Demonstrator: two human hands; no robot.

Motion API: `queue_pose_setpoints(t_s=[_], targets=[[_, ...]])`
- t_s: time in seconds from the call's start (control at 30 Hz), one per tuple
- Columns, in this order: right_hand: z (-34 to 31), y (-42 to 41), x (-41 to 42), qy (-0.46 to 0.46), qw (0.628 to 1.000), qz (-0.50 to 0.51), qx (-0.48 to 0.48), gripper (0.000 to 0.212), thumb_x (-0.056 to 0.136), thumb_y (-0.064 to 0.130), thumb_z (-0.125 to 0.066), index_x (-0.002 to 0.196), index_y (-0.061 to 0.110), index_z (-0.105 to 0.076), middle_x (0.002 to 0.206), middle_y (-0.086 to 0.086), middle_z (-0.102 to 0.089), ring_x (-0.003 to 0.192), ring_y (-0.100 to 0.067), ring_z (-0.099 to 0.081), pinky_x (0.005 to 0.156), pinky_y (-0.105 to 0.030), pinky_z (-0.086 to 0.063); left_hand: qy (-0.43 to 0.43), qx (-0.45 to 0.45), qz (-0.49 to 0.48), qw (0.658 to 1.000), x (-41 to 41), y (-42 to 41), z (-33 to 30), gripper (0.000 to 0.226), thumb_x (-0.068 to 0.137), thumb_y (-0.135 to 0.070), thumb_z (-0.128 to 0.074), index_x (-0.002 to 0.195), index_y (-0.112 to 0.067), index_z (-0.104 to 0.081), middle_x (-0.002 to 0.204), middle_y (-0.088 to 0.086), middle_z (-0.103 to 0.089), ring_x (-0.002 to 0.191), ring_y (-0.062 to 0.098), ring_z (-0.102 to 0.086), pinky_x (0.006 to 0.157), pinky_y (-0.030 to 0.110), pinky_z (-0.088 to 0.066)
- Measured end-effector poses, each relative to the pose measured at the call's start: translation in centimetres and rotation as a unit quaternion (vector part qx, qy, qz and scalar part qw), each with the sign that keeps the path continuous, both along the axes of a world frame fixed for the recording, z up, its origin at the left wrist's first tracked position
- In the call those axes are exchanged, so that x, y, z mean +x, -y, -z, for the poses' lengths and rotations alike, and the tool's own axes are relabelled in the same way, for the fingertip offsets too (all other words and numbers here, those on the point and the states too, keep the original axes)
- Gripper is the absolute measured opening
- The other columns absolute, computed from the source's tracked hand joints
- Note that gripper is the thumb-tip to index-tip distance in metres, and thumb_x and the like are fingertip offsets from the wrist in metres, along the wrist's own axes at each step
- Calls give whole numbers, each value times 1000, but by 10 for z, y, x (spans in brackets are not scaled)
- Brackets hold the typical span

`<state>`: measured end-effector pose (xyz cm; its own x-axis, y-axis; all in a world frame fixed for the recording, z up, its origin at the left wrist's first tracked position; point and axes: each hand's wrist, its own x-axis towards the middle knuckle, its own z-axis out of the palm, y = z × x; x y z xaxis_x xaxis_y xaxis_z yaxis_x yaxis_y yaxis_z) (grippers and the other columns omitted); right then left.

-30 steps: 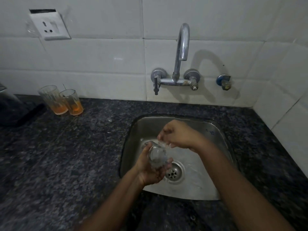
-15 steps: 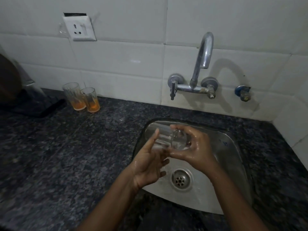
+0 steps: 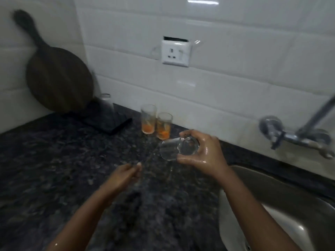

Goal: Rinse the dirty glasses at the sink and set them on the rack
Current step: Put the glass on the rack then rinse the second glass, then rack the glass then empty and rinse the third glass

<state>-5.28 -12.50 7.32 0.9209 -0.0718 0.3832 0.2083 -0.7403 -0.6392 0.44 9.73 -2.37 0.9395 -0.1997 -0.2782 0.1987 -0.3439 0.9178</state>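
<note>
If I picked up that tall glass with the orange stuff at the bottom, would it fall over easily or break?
The tall glass looks narrow for its height, so a sideways nudge would probably tip it. It stands almost against the shorter glass, so they might clink. It seems to be thin clear glass, likely breakable on the stone counter. With little orange residue inside, it is probably light.

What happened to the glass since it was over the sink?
The right hand now holds the clear glass alone and has carried it left, out of the sink, over the dark counter. The left hand, which gripped the glass a second ago, let go and hangs open below it. The two glasses with orange dregs stayed by the wall.
</note>
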Motion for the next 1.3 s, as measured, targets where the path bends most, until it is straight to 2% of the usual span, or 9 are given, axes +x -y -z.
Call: queue_pose_setpoints(t_s=[0.1,0.23,0.43,0.57,0.63,0.73,0.9,1.17,1.3], targets=[[-3,-59,59,7,999,-38,-27,49,49,30,-81,96,21,-70,87,6,-73,78,-7,-67,72,-25,-55,71,134,-60,987,43,-69,11,42,93,-41,-48,77,-4,-61,77,10,-62,75,22,-56,70,33,-42],[-4,-127,132,1,994,-70,-90,59,53,35,-78,110,21,-65,103,2,-66,92,-14,-61,77,-27,-50,96,257,-147,950,95,-146,28,38,91,-44,-51,91,-9,-65,90,13,-67,88,29,-63,75,33,-48],[0,-195,225,-20,987,-79,-135,62,62,31,-81,118,14,-61,110,-5,-46,99,-19,-49,76,-21,-34,223,241,-199,923,159,-204,54,26,94,-22,-51,88,-1,-65,82,19,-66,79,33,-62,67,37,-45],[11,-226,281,-19,986,-78,-147,62,63,29,-81,119,10,-61,114,-12,-51,104,-26,-53,80,-24,-37,254,315,-189,895,187,-217,83,36,95,-31,-41,100,-4,-63,103,18,-65,104,36,-58,94,44,-41],[16,-239,306,-20,984,-80,-159,61,63,28,-80,118,10,-61,113,-13,-53,103,-27,-53,79,-25,-37,250,328,-190,891,193,-216,90,39,97,-33,-41,120,-6,-57,129,16,-56,131,34,-41,113,47,-20],[22,-256,342,-38,973,-90,-208,58,64,31,-77,117,12,-63,108,-13,-57,99,-26,-55,73,-23,-35,260,329,-189,888,195,-213,93,44,97,-33,-41,136,-12,-45,149,10,-37,144,27,-18,117,44,-1],[30,-270,385,-67,950,-105,-286,41,65,30,-74,99,8,-70,95,-14,-66,91,-27,-59,69,-26,-42,261,356,-185,878,198,-211,97,50,98,-41,-32,139,-14,-41,150,7,-35,146,23,-13,118,40,2],[35,-266,416,-108,958,-114,-240,45,72,29,-73,114,12,-68,113,-9,-68,105,-25,-61,87,-28,-45,262,392,-181,863,201,-210,103,61,91,-49,-22,128,-12,-55,142,8,-47,143,24,-24,118,41,-4],[41,-261,419,-87,957,-124,-247,37,79,29,-69,112,12,-69,111,-12,-69,104,-27,-61,80,-26,-40,258,391,-183,864,199,-210,101,66,91,-52,-18,126,-12,-56,143,8,-46,142,22,-27,118,42,-5]])
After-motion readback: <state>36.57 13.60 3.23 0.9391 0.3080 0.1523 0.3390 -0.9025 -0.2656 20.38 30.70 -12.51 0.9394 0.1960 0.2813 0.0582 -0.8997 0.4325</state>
